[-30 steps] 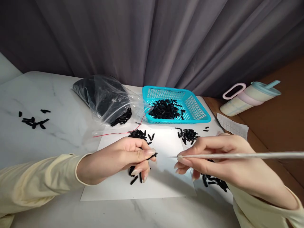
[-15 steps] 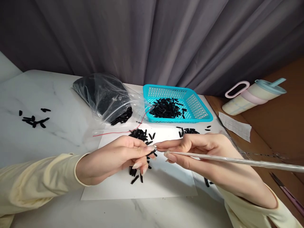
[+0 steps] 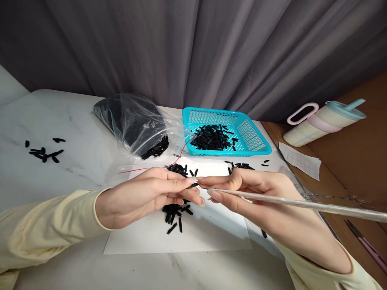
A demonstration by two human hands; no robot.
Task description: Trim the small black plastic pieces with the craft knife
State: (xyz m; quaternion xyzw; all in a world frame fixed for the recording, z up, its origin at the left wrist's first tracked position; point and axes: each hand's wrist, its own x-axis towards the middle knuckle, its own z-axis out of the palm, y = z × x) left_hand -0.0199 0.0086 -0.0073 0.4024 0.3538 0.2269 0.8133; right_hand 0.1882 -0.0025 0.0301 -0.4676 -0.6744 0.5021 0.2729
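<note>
My left hand (image 3: 151, 195) pinches a small black tube piece (image 3: 193, 185) between thumb and forefinger above a white paper sheet (image 3: 211, 233). My right hand (image 3: 250, 191) grips a long thin silver rod (image 3: 302, 204) whose tip meets the black piece at my left fingertips. The fingertips of both hands touch. Several loose black pieces (image 3: 175, 211) lie on the paper below my left hand, and another heap (image 3: 178, 169) shows just beyond it.
A turquoise basket (image 3: 252, 139) holds black pieces at the back. A clear plastic bag (image 3: 133, 121) of them lies left of it, with a red thread (image 3: 169, 163) nearby. Stray pieces (image 3: 44, 153) sit far left. A lidded cup (image 3: 323, 121) and paper slip (image 3: 299, 161) lie right.
My right hand moved left, bringing the rod's tip to the black piece in my left fingers. My left hand rose slightly off the paper and both hands now touch.
</note>
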